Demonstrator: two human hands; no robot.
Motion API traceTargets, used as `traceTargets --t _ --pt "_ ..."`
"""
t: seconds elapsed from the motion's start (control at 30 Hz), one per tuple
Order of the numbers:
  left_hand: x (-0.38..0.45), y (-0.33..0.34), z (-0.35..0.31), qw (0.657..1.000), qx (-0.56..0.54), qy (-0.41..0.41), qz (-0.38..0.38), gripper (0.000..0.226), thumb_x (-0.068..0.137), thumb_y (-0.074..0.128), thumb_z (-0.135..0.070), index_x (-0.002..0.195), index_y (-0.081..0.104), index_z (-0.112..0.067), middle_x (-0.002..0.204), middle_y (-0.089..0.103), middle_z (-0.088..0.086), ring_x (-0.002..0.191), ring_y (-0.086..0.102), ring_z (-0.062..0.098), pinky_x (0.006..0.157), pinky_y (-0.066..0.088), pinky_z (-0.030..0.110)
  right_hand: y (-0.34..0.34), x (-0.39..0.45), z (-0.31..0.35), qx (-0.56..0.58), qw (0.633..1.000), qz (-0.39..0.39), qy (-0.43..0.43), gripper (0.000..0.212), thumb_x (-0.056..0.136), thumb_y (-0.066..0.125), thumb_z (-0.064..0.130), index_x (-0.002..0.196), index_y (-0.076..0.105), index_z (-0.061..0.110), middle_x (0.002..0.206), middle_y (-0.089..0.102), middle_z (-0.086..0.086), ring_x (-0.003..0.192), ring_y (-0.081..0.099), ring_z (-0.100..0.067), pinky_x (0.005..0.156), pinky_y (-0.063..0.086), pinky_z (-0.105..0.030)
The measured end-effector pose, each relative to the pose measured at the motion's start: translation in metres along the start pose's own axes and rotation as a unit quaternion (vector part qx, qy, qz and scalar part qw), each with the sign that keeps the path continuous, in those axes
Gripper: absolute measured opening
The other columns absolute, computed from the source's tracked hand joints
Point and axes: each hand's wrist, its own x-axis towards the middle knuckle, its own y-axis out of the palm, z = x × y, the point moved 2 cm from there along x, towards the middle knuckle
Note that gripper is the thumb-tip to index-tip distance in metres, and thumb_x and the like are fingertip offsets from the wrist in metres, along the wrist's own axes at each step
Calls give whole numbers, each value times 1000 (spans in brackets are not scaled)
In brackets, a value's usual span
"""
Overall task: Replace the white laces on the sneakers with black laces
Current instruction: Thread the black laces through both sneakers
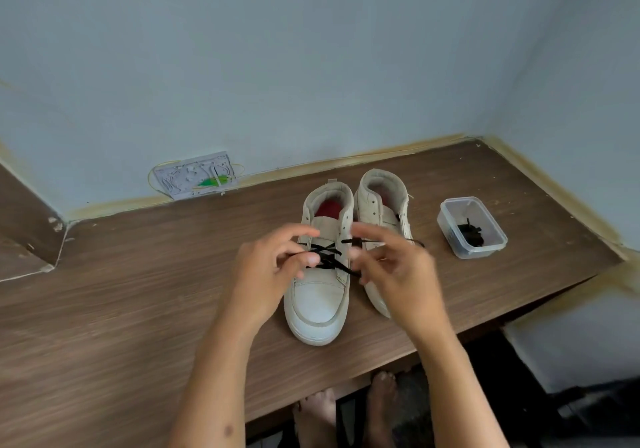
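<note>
Both hands (273, 267) on black lace (325, 257)

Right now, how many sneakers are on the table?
2. The left sneaker sits under both hands, partly threaded with a black lace. The right sneaker stands touching it, partly hidden by the right hand.

Both hands (341, 267) pinch black lace (327, 257) over left sneaker (320, 274) — crisscrossed, blurred.
</note>
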Motion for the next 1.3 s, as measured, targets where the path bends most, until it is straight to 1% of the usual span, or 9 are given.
traceTargets --t 0.1,0.27,0.37,0.6,0.73,0.87,1.07,1.2,1.3 --pt "1 5 -6 999 -8 34 7 28 87 71 -22 109 65 -38 78 71 -22 64 66 4 62 43 9 23 -4 1 65 990 126 -11 37 87 71 6 122 68 17 102 75 3 84 70 -10 79 56 -24" --pt "5 9 3 998 13 47 -49 23 92 61 -34 113 64 -41 89 69 -19 83 65 0 70 48 18 20 -2 -9 58 998 7 -4 16 80 79 13 92 77 24 90 75 12 85 70 -4 79 54 -20" --pt "11 13 12 990 106 64 -71 53 97 51 -3 125 58 -47 113 57 -17 94 56 -1 74 52 25 19 -2 -11 14 999 -27 -26 15 81 78 11 89 74 24 82 74 12 77 67 -1 72 48 -10" --pt "14 27 19 993 114 29 -10 70 97 46 5 142 38 -49 152 30 -11 104 34 -33 77 36 -3 16 0 -15 -81 992 -54 -86 19 90 69 12 106 75 19 94 68 12 91 61 0 76 43 -6" --pt "17 26 24 997 78 6 -15 64 97 51 -5 143 36 -47 138 43 -11 120 51 7 95 46 25 15 -2 -17 -59 994 -85 -47 11 83 77 15 90 74 23 79 68 15 77 60 -3 69 43 -8" --pt "15 28 20 994 112 -9 -15 51 98 53 -15 137 38 -44 113 50 -10 92 53 6 68 37 13 12 -2 -19 -66 992 -104 -33 10 88 71 18 84 65 24 81 65 22 77 61 -3 63 40 -10" --pt "17 27 19 998 54 -4 -14 43 100 44 -6 124 50 -41 101 53 -3 83 57 10 66 50 10 10 -1 -22 -62 990 -122 -37 19 89 71 18 100 68 33 86 70 18 96 62 -4 79 45 -15" --pt "15 26 24 999 37 -14 4 58 97 52 -4 131 47 -51 108 45 -16 99 55 10 76 59 31 11 1 -21 -78 987 -130 -45 16 85 75 18 96 75 31 86 66 26 95 59 -1 79 39 -5" --pt "16 26 26 998 55 -18 7 59 93 60 -8 127 44 -54 111 47 -14 99 57 11 83 57 39 18 3 -22 -83 986 -137 -54 15 85 75 17 93 75 30 85 65 27 94 57 -1 84 44 -18"
